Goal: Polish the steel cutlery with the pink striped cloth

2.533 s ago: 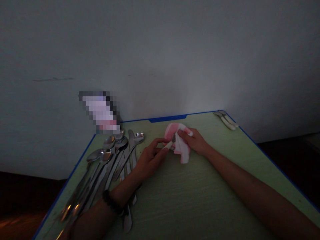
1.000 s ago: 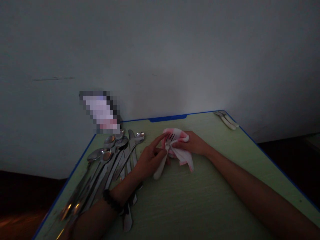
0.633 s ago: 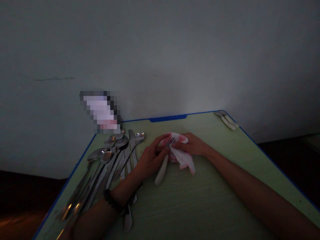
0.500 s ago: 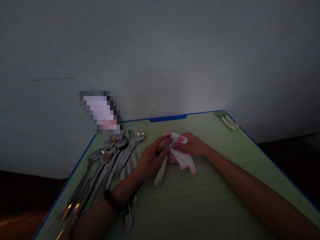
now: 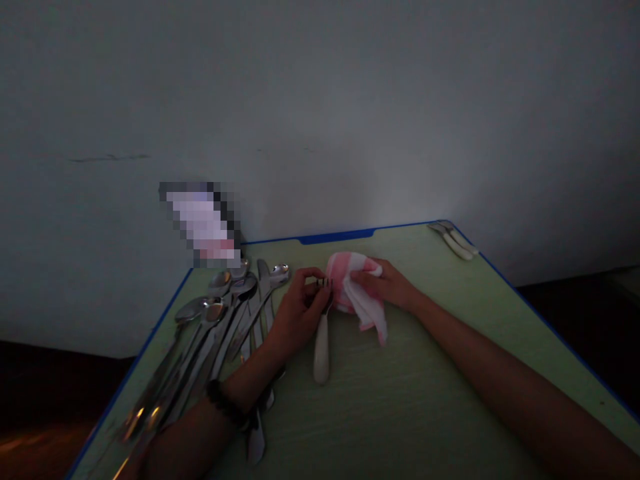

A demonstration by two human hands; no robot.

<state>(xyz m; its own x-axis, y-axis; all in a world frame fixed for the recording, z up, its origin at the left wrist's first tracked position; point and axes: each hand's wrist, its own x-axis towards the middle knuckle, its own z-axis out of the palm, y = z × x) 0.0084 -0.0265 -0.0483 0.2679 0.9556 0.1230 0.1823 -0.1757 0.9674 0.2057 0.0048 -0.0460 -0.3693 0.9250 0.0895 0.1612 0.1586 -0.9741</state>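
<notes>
My left hand pinches a fork near its head, the metal tines pointing away from me and the pale handle hanging toward me. Just right of the tines, my right hand is closed on a pink and white cloth, with one corner drooping below the fingers. A small gap shows between most of the cloth and the fork. Left of my left hand lies a heap of metal spoons and knives, partly hidden behind my forearm.
The light green table has a blue edge and stands against a grey wall. Two forks with pale handles lie at the far right corner. A blurred-out phone-like object leans at the far left corner.
The cloth has come off the fork's tines and shifted slightly away from me. The fork has turned more upright in my left hand, its handle swinging a little to the right.
</notes>
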